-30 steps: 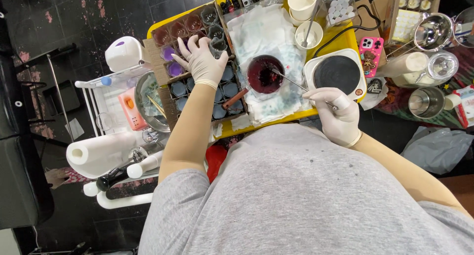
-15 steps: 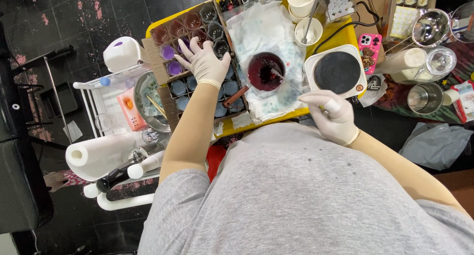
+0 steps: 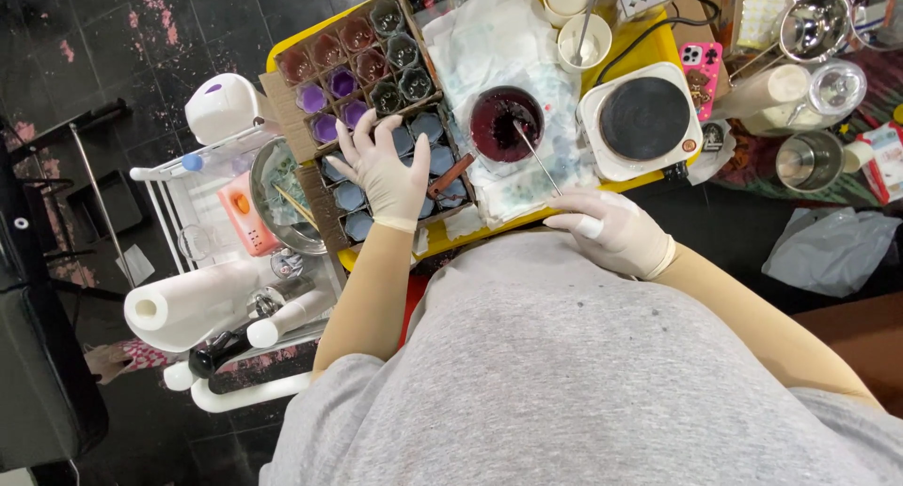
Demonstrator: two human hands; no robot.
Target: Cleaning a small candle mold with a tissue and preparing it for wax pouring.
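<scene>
My left hand [image 3: 386, 171], in a pale glove, lies flat with fingers spread on a cardboard tray of small blue-filled moulds [image 3: 357, 199]. My right hand [image 3: 616, 232], also gloved, sits at the near edge of the yellow table [image 3: 670, 42], against my grey shirt. Its fingers pinch the near end of a thin metal stirring rod [image 3: 538, 157]. The rod's far end rests in a round bowl of dark red liquid [image 3: 506, 121], which stands on stained white paper.
Behind the blue moulds is a tray of purple, red and dark moulds [image 3: 343, 58]. A white hot plate [image 3: 644, 119], a pink phone [image 3: 698, 67] and steel pots [image 3: 814, 161] are to the right. White cups [image 3: 583, 39] stand at the back. A cart at left holds a paper roll [image 3: 188, 302].
My right hand has drawn back from beside the hot plate towards my body, still holding the rod. My left hand has stayed on the blue moulds.
</scene>
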